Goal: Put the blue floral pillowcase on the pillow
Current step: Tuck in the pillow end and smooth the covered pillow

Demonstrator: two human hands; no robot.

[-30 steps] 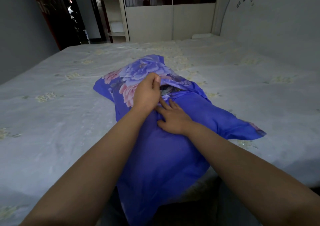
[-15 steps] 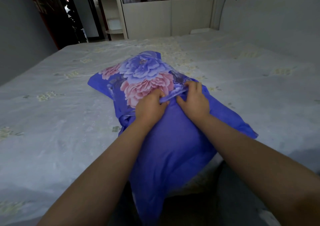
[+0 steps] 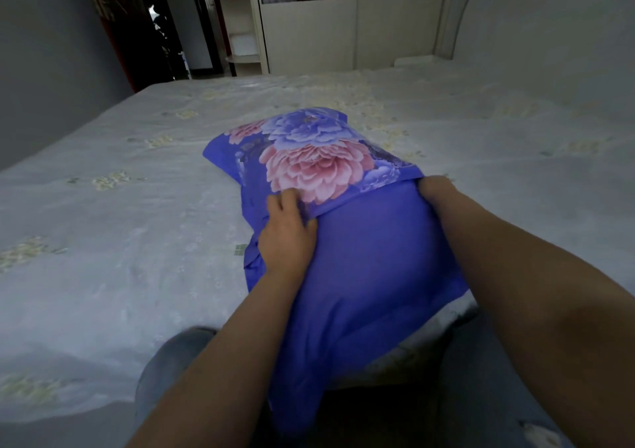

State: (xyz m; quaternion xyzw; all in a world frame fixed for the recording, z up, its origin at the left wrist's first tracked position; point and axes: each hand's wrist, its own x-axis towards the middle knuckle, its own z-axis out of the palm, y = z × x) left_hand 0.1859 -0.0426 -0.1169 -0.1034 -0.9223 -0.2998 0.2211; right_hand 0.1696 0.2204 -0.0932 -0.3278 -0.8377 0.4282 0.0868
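The blue floral pillowcase (image 3: 360, 269) lies lengthwise on the bed, stuffed full; the pillow inside is fully hidden by fabric. Its far half shows pink and purple flowers, its near half is plain blue. A flap edge runs across the middle. My left hand (image 3: 287, 233) rests at the left end of that flap, fingers pressing the floral edge, thumb over the plain part. My right hand (image 3: 438, 195) is at the right end of the flap, fingers curled down over the side of the pillowcase.
The bed (image 3: 120, 224) has a pale sheet with faint yellow flowers. A white headboard (image 3: 549, 35) rises at the right. Beyond the bed stand a wardrobe (image 3: 343, 28), a small shelf (image 3: 242, 35) and a dark doorway (image 3: 165, 28). My knees show at the bottom.
Both hands have slid apart along the flap edge, the left toward the left side, the right to the right side. The floral flap now lies flat over the opening.
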